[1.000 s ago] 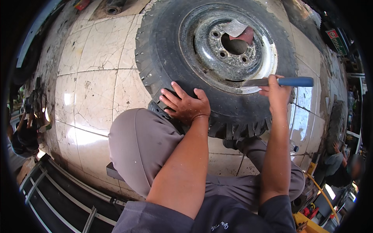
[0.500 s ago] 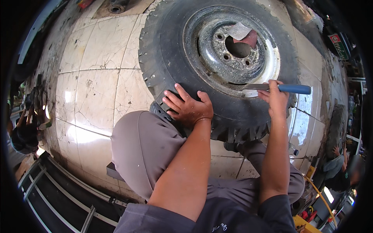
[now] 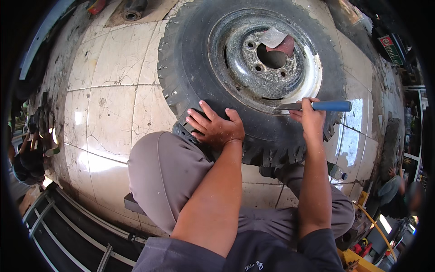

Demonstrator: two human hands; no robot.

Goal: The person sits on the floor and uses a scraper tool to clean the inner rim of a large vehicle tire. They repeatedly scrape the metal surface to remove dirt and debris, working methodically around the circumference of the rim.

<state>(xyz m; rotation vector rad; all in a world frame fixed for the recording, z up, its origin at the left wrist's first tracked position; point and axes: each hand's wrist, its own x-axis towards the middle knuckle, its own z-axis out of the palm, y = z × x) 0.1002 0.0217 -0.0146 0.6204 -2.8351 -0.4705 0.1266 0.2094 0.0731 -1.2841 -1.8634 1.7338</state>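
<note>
A large black tyre (image 3: 190, 59) lies flat on the floor in front of me, with a worn metal wheel rim (image 3: 240, 70) in it. My right hand (image 3: 311, 120) grips a blue-handled knife (image 3: 333, 106) near where handle meets blade. The grey blade points left over the near edge of the rim, beside a band of bare, pale metal. My left hand (image 3: 215, 124) lies with spread fingers on the tyre's near left side, holding nothing. Two pieces of what looks like sandpaper, one grey (image 3: 273, 37) and one reddish brown (image 3: 285, 46), rest by the rim's centre hole.
A clear plastic bottle (image 3: 337, 172) lies on the tiles right of my leg. Beyond the tyre, a metal cylinder (image 3: 132, 11) sits on a board. A metal-barred frame (image 3: 81, 226) stands at lower left, another tyre (image 3: 392, 140) at right. People are at both far sides.
My right hand has shifted slightly left with the knife along the near rim edge. The whole view has moved a little. My left hand stays on the tyre.
</note>
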